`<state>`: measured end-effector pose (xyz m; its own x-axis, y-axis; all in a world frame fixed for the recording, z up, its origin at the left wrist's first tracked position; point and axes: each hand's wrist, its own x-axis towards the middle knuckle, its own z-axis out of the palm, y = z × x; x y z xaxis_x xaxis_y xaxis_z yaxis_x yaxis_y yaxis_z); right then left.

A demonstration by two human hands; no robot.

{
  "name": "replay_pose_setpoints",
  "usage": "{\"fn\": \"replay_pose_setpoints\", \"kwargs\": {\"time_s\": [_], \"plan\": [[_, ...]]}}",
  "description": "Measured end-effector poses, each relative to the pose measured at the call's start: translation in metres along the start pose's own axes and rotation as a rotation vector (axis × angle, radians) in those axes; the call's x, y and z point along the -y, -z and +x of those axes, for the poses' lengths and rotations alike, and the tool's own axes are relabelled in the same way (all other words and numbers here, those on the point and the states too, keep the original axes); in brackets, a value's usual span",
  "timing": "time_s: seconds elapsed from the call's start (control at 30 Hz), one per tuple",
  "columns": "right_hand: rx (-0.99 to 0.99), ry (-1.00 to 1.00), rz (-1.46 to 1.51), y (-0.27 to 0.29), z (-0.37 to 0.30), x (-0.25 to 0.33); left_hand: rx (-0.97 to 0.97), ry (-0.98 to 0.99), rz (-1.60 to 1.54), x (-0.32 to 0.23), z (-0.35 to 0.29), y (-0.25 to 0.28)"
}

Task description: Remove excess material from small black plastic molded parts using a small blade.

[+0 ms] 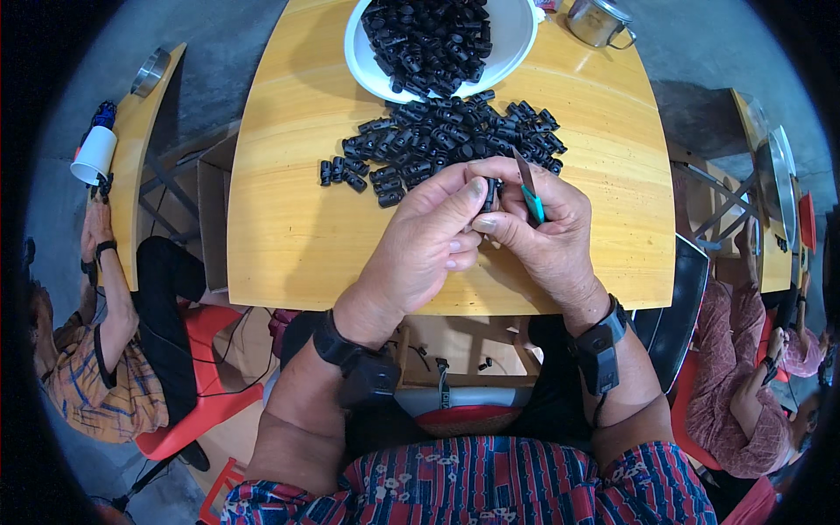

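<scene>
Hands [429, 229] [549, 234], two, one black cylinder [490, 194] pinched, one green-handled knife [533, 203]

glossy plastic pieces [446, 131], a smooth plastic basin [514, 39], a shiny metal mug [595, 24], a smooth wood-grained tabletop [293, 210]

You have bare worktop [284, 210] to the left of your left hand [429, 232] and to the right of your right hand [551, 232], so either could slide out sideways. Straight ahead, the heap of black parts [451, 136] blocks you, with the white bowl [516, 44] just beyond. The knife [528, 188] juts from your right hand toward the heap; a metal cup [597, 22] stands in the far right corner.
</scene>
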<state>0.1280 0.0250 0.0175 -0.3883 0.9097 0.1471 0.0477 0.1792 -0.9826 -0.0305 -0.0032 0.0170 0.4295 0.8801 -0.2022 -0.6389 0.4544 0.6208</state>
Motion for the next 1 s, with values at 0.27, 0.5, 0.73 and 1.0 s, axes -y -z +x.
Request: {"fn": "replay_pose_setpoints", "kwargs": {"time_s": [0.27, 0.5, 0.73, 1.0], "plan": [[-0.047, 0.147, -0.175, 0.004, -0.001, -0.002, -0.093, -0.123, -0.065, 0.003, 0.001, -0.003], [0.013, 0.317, -0.535, -0.005, 0.001, 0.0, -0.025, -0.19, -0.093, 0.009, 0.005, 0.008], [0.007, 0.319, -0.621, -0.006, 0.0, 0.0, -0.131, -0.202, 0.06, 0.006, 0.002, -0.004], [0.009, 0.303, -0.625, -0.006, 0.001, 0.004, -0.146, -0.211, 0.104, 0.006, 0.001, -0.006]]}}
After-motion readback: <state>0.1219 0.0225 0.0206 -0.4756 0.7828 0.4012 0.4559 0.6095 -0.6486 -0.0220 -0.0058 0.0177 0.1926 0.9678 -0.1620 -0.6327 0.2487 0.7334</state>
